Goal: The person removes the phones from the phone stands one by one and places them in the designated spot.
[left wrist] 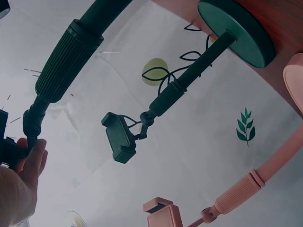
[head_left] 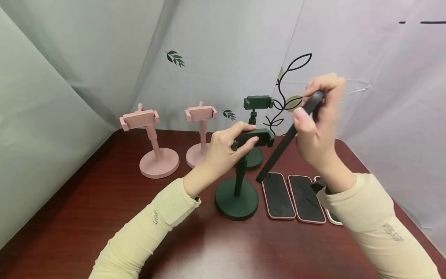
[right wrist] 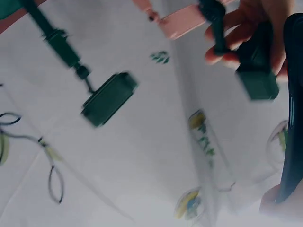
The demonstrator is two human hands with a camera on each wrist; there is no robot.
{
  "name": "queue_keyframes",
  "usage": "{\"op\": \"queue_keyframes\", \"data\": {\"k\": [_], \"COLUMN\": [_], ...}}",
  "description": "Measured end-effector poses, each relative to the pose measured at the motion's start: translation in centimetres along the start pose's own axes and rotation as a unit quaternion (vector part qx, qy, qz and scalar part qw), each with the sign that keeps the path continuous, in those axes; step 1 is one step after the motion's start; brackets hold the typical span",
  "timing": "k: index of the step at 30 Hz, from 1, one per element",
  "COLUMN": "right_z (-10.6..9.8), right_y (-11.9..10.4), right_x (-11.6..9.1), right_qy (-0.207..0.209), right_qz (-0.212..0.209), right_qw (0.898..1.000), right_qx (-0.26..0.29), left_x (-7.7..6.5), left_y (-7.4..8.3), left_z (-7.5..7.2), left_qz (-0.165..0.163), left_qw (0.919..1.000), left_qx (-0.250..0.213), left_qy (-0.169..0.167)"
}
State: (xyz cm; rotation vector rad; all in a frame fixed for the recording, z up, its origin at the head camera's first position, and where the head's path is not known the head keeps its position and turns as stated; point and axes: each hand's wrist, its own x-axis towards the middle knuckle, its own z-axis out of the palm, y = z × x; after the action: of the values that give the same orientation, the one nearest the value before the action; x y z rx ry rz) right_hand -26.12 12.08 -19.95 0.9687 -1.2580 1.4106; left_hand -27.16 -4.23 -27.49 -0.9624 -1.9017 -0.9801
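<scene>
My left hand (head_left: pixel 224 145) grips the clamp head of the nearer green phone stand (head_left: pixel 237 199), thumb in front and fingers over the top. In the left wrist view that stand's ribbed neck (left wrist: pixel 68 61) rises past the hand. A black phone (head_left: pixel 283 144), turned edge-on and slanted, is held up in my right hand (head_left: pixel 320 128), to the right of the clamp. Its dark edge (right wrist: pixel 293 104) runs down the right side of the right wrist view. Behind the nearer stand is a second green phone stand (head_left: pixel 258 102), its clamp bare.
Two pink phone stands (head_left: pixel 159 164) stand at the back left of the dark red table (head_left: pixel 80 209). Phones with pink rims (head_left: pixel 278 195) and one with a white rim (head_left: pixel 334 219) lie at the right, partly under my right forearm. A pale patterned curtain (head_left: pixel 216 46) hangs behind.
</scene>
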Motion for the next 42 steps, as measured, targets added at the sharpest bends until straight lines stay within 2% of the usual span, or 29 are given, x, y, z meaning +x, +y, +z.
{"op": "queue_keyframes", "data": {"k": [3, 6, 11, 14, 17, 22, 24, 28, 32, 36, 42], "right_z": [-1.4, -3.0, -6.1, -8.4, -10.4, -13.2, -14.5, -17.6, -20.4, -22.6, -25.0], "right_y": [0.6, 1.1, 2.9, 5.1, 7.2, 9.9, 10.8, 12.1, 12.9, 13.1, 13.4], "right_x": [0.6, 0.9, 0.9, 0.3, -0.7, -2.5, -3.0, -4.0, -5.1, -6.0, -7.0], "right_qy": [0.027, 0.028, -0.028, -0.074, -0.13, -0.226, -0.257, -0.313, -0.373, -0.426, -0.467], "right_qz": [-0.003, -0.001, 0.001, -0.019, -0.04, -0.059, -0.047, 0.002, 0.043, 0.094, 0.164], "right_qw": [0.999, 0.994, 0.975, 0.955, 0.925, 0.856, 0.831, 0.787, 0.744, 0.705, 0.663], "right_qx": [-0.045, -0.107, -0.218, -0.285, -0.356, -0.462, -0.491, -0.531, -0.553, -0.559, -0.562], "left_x": [0.1, 0.1, 0.0, 0.0, -0.1, -0.3, -0.2, -0.2, -0.1, -0.2, -0.3], "left_y": [-0.1, -0.2, -0.2, -0.3, -0.3, -0.3, -0.3, -0.2, -0.1, -0.1, -0.1], "left_z": [0.1, 0.1, 0.2, 0.3, 0.4, 0.5, 0.6, 0.7, 0.7, 0.8, 0.6], "left_qz": [0.013, 0.011, 0.007, 0.008, 0.006, 0.001, 0.0, -0.002, -0.007, -0.01, -0.012], "left_qw": [0.9999, 0.9999, 0.9999, 0.9999, 0.9997, 0.9995, 0.9995, 0.9995, 0.9994, 0.9995, 0.9994], "left_qx": [0.002, -0.002, -0.004, -0.006, -0.014, -0.023, -0.024, -0.029, -0.032, -0.028, -0.029], "left_qy": [0.01, 0.011, 0.01, 0.014, 0.018, 0.02, 0.019, 0.013, 0.011, 0.011, 0.011]}}
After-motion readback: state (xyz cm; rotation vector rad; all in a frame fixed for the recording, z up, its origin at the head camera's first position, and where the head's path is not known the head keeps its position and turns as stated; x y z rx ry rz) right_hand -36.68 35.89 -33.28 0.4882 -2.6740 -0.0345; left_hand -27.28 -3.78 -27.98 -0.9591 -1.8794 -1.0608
